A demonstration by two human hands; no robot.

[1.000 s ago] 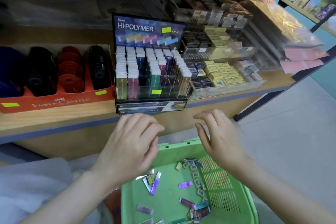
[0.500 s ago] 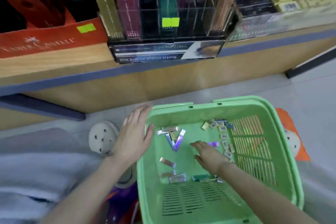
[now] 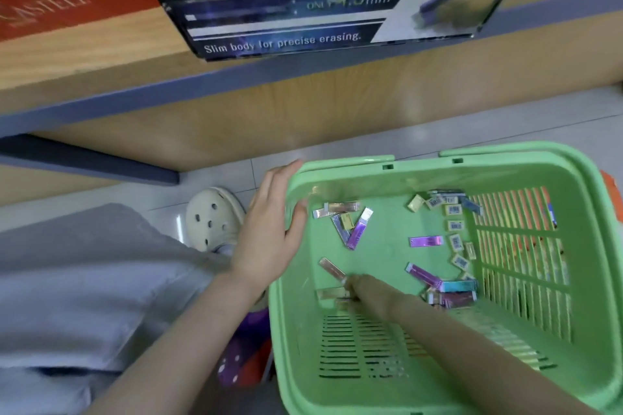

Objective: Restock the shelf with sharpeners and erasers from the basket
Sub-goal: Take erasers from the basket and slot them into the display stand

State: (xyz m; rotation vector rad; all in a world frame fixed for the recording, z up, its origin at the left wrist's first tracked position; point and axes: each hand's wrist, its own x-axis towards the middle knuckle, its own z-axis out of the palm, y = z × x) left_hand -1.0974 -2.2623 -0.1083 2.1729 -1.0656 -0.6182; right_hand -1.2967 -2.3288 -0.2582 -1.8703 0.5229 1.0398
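Steadying the basket [image 3: 505, 158], apparently, the left hand [image 3: 269, 232] lay flat against its rim, fingers [image 3: 274, 189] straight and together; the right hand [image 3: 367, 293] reached in, fingertips [image 3: 352, 283] blurred at a slim eraser [image 3: 332, 268], grip impossible to tell.

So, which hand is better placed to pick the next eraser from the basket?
Right. The right hand is down inside the green basket, at a slim eraser on its floor; the left hand lies open against the basket's rim.
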